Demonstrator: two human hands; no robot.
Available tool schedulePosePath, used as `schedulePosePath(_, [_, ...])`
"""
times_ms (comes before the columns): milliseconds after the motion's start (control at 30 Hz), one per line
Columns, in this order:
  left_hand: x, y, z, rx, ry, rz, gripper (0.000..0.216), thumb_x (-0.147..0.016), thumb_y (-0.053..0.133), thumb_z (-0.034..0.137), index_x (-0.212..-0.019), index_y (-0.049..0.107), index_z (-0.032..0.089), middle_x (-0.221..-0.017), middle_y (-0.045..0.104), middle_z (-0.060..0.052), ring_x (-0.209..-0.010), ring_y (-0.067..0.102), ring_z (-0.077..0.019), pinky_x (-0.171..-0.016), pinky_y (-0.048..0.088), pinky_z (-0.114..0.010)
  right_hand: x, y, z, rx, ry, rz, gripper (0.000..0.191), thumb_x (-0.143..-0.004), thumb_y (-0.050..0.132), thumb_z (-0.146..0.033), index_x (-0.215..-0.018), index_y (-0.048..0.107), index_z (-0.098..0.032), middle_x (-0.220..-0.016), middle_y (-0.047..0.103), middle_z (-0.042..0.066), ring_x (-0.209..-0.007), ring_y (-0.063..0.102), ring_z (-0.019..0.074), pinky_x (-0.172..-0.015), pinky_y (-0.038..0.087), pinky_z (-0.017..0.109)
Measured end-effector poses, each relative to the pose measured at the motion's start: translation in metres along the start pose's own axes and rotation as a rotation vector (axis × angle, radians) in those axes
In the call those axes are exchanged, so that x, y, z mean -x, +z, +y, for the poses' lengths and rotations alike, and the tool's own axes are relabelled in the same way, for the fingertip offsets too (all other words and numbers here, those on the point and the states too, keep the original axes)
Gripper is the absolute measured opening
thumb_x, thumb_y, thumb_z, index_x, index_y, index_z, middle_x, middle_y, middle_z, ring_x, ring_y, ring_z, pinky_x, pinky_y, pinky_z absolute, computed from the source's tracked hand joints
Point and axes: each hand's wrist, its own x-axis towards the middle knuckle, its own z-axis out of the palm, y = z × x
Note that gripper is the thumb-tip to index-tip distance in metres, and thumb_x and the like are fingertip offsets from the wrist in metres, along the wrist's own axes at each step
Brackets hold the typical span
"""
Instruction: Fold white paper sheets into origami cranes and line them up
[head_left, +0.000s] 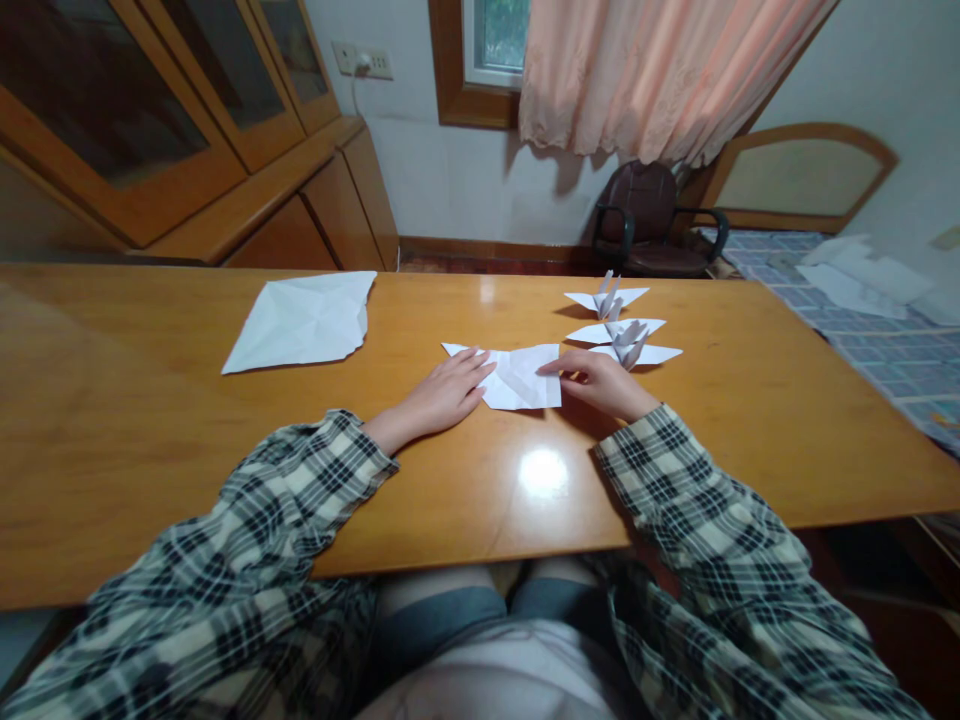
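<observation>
A partly folded sheet of white paper [521, 380] lies on the wooden table between my hands, with crease lines across it and a pointed corner at its left. My left hand [448, 392] rests flat on its left part, fingers stretched out. At the right edge, my right hand [600, 382] pinches the paper between thumb and fingers. Just beyond that hand stand three folded paper cranes, the nearest crane [631, 347] close to my knuckles, the farthest crane [606, 298] near the table's back edge. The middle crane [596, 332] is partly hidden.
A creased white sheet [304, 320] lies flat at the table's back left. The wooden table [450, 500] has its front edge at my lap. Beyond it are a brown armchair [646, 215], a cabinet [330, 190] at left and a bed [862, 320] at right.
</observation>
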Motion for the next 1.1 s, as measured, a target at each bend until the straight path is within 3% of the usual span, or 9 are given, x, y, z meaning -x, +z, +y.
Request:
schedulePosePath(233, [0.000,-0.006,0.007,0.013,0.052,0.052,0.037,-0.095,0.042,0.024,-0.127,0.060,0.021,-0.145,0.048,-0.010,-0.142,0.031,-0.0260,-0.115,0.028,-0.050,0.002,-0.002,0.000,0.236,-0.073,0.000,0.021,-0.081,0.062,-0.018,-0.094,0.077,-0.025,-0.077,0.056,0.005,-0.074,0.053,0.0183,-0.070,0.044,0.035])
schedulePosePath(400, [0.000,-0.001,0.008,0.005,0.084,0.063,0.037,-0.093,0.044,0.016,-0.121,0.065,0.029,-0.138,0.056,-0.004,-0.135,0.040,-0.0245,-0.109,0.036,-0.050,0.002,0.002,-0.010,0.308,-0.170,-0.004,0.014,-0.081,0.067,-0.023,-0.090,0.077,-0.028,-0.102,0.061,0.008,-0.096,0.053,0.0243,-0.088,0.044,0.044])
schedulePosePath(500, [0.001,0.002,0.006,-0.011,0.098,0.057,0.037,-0.093,0.043,0.016,-0.119,0.066,0.028,-0.136,0.058,-0.005,-0.132,0.045,-0.0235,-0.107,0.039,-0.049,0.003,0.008,-0.013,0.298,-0.220,-0.069,0.023,-0.081,0.065,-0.018,-0.099,0.074,-0.028,-0.121,0.062,0.007,-0.114,0.052,0.0263,-0.098,0.041,0.049])
schedulePosePath(600, [0.000,0.003,0.004,-0.002,0.120,0.058,0.037,-0.094,0.042,0.015,-0.120,0.066,0.027,-0.136,0.058,-0.004,-0.130,0.047,-0.0222,-0.108,0.039,-0.049,0.002,0.015,-0.011,0.240,-0.261,-0.161,0.031,-0.083,0.059,-0.013,-0.109,0.071,-0.025,-0.126,0.064,0.007,-0.121,0.053,0.0239,-0.103,0.042,0.047])
schedulePosePath(933, [-0.002,-0.001,-0.001,0.122,0.150,0.043,0.035,-0.096,0.045,0.027,-0.126,0.061,0.019,-0.138,0.056,-0.009,-0.131,0.047,-0.0222,-0.112,0.036,-0.047,0.003,0.016,-0.008,0.090,-0.235,-0.268,0.027,-0.087,0.058,-0.016,-0.109,0.072,-0.024,-0.116,0.071,0.005,-0.119,0.059,0.0196,-0.102,0.046,0.039])
schedulePosePath(1100, [-0.002,-0.004,-0.004,0.153,0.172,-0.009,0.036,-0.095,0.046,0.029,-0.128,0.059,0.021,-0.140,0.054,-0.008,-0.132,0.047,-0.0215,-0.112,0.036,-0.047,0.002,0.016,-0.014,0.133,-0.169,-0.208,0.020,-0.091,0.058,-0.028,-0.099,0.074,-0.021,-0.097,0.074,0.007,-0.092,0.066,0.0188,-0.085,0.050,0.034])
